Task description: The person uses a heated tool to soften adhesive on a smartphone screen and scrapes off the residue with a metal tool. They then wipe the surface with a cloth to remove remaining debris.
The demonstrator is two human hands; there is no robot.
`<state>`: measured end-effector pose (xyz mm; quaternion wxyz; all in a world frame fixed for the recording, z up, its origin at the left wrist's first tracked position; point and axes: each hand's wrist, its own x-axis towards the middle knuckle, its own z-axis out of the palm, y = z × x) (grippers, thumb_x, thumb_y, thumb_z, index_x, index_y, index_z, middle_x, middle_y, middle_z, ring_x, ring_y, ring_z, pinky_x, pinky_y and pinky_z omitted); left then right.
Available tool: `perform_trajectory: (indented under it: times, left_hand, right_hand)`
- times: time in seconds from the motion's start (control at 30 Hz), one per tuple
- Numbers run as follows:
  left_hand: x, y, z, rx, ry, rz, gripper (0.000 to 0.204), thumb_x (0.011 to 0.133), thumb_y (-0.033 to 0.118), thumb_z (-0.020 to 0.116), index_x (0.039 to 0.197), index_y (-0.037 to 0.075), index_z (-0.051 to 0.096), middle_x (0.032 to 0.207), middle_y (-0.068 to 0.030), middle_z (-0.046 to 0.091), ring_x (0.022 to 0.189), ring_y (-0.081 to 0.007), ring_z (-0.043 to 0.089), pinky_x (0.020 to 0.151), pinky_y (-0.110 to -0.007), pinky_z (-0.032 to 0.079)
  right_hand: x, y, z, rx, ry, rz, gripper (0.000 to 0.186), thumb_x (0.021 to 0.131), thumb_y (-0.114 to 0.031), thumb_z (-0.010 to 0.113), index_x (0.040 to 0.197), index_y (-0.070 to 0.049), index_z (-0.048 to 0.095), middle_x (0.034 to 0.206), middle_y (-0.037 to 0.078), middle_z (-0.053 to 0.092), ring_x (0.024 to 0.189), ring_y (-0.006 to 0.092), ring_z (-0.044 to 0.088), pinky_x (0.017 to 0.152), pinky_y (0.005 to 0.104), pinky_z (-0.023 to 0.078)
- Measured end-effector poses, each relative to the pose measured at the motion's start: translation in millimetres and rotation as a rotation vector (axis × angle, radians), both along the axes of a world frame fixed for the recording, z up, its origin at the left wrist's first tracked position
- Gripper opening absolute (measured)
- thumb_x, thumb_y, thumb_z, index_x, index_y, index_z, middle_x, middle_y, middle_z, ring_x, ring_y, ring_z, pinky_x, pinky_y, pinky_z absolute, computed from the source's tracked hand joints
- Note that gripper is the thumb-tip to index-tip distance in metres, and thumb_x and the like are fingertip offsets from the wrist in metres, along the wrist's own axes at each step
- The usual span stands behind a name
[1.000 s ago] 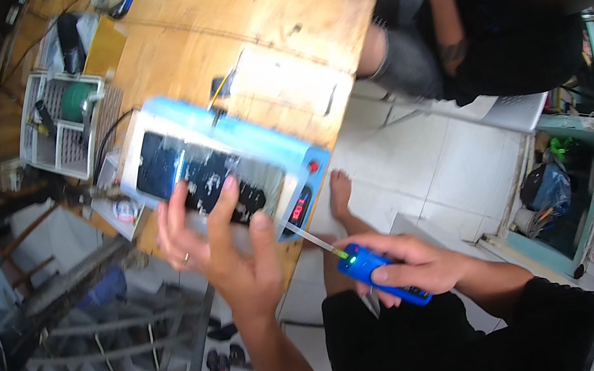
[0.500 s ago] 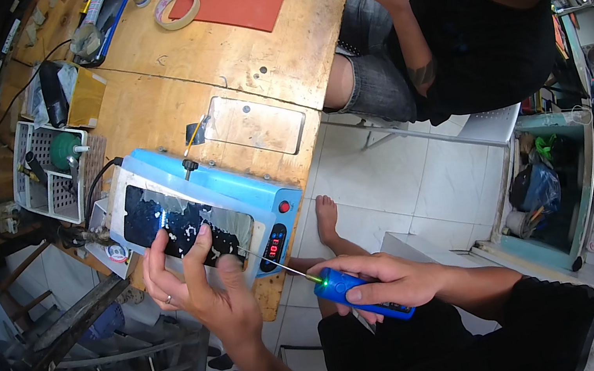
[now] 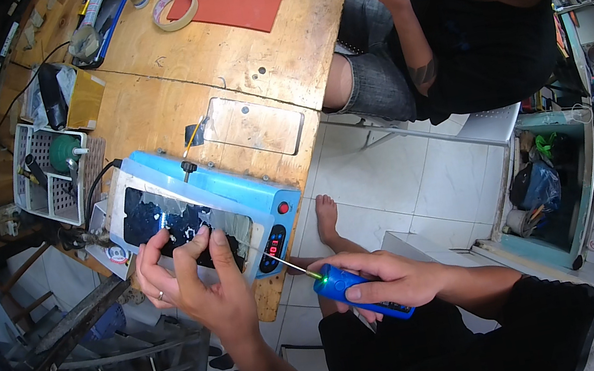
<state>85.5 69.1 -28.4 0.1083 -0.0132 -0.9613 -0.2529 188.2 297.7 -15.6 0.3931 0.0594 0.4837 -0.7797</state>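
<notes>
Left of centre, the screen (image 3: 144,212) slants lengthwise down rightward, left hand (image 3: 202,286) nearer with fingertips over it, pinching or not I can't tell, right hand (image 3: 387,281) gripping a tool (image 3: 336,287).

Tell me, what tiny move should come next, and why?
Perhaps ease the thin rod of the blue handheld tool toward the dark layer on the phone-shaped panel: the right hand points it that way, and the layer looks patchy near the left hand.
</notes>
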Motion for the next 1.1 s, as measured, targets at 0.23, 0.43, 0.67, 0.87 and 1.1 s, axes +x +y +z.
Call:
perform_trajectory:
  times: [0.23,0.43,0.67,0.87,1.1]
  left_hand:
    - [-1,-5,-4,0.144,0.114,0.027,0.018,0.102,0.015,0.064,0.113,0.002,0.060,0.139,-0.0209,0.058,0.134,-0.0371,0.051,0.117,-0.051,0.031]
    - [29,-10,13,0.581,0.162,0.281,0.023,0.113,0.018,0.050,0.118,-0.002,0.058,0.110,-0.0115,0.062,0.104,-0.0188,0.058,0.095,-0.033,0.045]
    - [51,-14,32,0.958,-0.056,0.293,0.034,0.114,0.028,0.048,0.088,0.007,0.047,0.081,-0.0014,0.045,0.073,-0.0090,0.039,0.063,-0.025,0.029]
    - [29,-57,31,1.414,0.152,0.229,0.032,0.114,0.025,0.050,0.089,0.007,0.046,0.083,0.0006,0.038,0.074,-0.0087,0.035,0.065,-0.024,0.031]
    - [33,-73,-3,0.616,0.021,0.443,0.020,0.111,0.020,0.058,0.117,0.002,0.062,0.101,-0.0030,0.060,0.089,-0.0079,0.051,0.077,-0.023,0.042]
  right_hand:
    - [-4,-3,15,0.031,0.096,-0.066,0.062,0.110,-0.028,0.054,0.162,-0.003,0.030,0.103,0.010,0.061,0.072,0.0123,0.066,0.067,0.0256,0.055]
    - [-6,-27,9,0.076,0.455,-0.088,0.064,0.109,-0.027,0.056,0.162,-0.004,0.028,0.108,0.017,0.063,0.081,0.0256,0.069,0.079,0.0366,0.054]
    - [5,-68,1,-0.093,0.431,-0.008,0.065,0.110,-0.029,0.056,0.160,-0.001,0.026,0.115,0.021,0.064,0.092,0.0324,0.069,0.079,0.0390,0.053]
    - [17,-62,3,-0.100,0.404,0.022,0.065,0.109,-0.029,0.057,0.161,-0.003,0.027,0.119,0.019,0.064,0.095,0.0309,0.069,0.081,0.0378,0.053]
    - [26,-35,-2,0.016,0.273,0.047,0.067,0.107,-0.027,0.059,0.162,-0.006,0.027,0.125,0.022,0.061,0.105,0.0309,0.068,0.087,0.0362,0.054]
